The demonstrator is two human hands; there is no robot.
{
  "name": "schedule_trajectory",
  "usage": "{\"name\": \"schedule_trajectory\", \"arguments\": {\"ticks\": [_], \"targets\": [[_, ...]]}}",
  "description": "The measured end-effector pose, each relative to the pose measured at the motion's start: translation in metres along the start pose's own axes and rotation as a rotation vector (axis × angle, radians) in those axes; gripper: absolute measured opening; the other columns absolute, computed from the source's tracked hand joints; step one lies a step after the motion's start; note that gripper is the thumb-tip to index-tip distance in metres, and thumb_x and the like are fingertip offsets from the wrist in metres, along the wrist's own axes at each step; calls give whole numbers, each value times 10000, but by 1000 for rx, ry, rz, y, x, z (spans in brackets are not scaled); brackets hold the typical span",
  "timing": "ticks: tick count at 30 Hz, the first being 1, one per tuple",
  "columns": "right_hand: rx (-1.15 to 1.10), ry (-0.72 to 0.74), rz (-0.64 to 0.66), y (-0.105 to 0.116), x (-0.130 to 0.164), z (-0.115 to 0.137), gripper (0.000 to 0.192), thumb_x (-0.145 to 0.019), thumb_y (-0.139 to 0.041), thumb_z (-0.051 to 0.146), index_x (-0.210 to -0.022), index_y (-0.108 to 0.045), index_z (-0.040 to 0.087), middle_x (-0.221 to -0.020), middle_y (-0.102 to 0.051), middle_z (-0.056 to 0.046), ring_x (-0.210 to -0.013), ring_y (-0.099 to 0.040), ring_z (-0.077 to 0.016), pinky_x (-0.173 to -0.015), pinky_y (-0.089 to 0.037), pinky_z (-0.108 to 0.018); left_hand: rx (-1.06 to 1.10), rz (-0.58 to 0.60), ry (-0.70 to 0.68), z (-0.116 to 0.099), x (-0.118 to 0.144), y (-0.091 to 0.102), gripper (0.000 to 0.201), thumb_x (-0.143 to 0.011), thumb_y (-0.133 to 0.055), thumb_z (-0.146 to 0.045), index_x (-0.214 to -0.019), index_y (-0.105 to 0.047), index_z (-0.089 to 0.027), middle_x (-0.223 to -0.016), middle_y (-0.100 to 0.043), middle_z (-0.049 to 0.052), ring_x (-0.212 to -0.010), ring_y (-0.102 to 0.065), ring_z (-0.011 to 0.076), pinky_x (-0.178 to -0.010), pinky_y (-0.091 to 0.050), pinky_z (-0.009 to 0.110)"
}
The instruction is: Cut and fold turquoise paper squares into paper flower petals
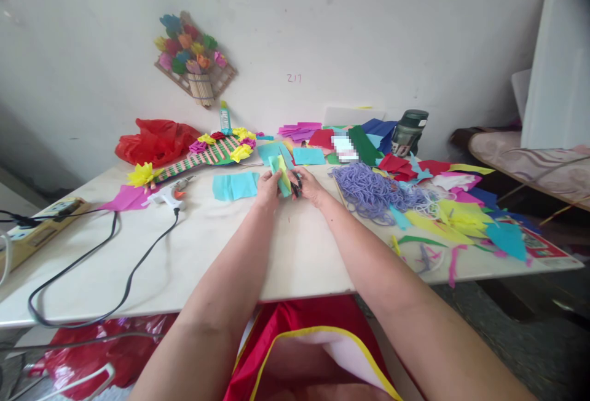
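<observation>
My left hand (267, 189) holds a folded strip of teal and light-green paper (281, 174) upright over the white table (221, 253). My right hand (310, 187) is closed on dark-handled scissors (295, 189) that touch the paper's right edge. A loose teal paper sheet (235, 186) lies just left of my left hand. Both forearms reach out from the table's near edge.
A white glue gun (168, 195) with a black cord (115, 266) lies left, beside a power strip (34, 222). Purple yarn (373, 189) and coloured paper scraps (452, 210) cover the right side. A stick-and-paper-flower craft (207, 152), red bag (154, 139) and dark bottle (408, 131) stand behind.
</observation>
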State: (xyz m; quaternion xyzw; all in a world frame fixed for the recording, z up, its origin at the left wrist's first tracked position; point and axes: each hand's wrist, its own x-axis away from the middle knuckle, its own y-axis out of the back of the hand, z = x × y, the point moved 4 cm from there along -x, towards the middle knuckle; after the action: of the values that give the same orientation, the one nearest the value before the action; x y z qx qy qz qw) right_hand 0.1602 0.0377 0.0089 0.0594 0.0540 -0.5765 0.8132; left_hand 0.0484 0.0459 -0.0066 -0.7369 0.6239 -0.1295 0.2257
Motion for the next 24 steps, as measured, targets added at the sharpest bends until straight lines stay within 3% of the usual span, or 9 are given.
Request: {"name": "schedule_trajectory", "arguments": {"ticks": [24], "targets": [[-20, 73, -115, -1, -1, 4, 482, -683, -660, 418, -1023, -416, 178, -463, -463, 93, -317, -398, -77, -326, -347, -210, 43, 39, 6, 2, -5, 3, 330, -564, -722, -369, -720, -518, -161, -523, -571, -22, -447, -548, 113, -455, -425, 224]]}}
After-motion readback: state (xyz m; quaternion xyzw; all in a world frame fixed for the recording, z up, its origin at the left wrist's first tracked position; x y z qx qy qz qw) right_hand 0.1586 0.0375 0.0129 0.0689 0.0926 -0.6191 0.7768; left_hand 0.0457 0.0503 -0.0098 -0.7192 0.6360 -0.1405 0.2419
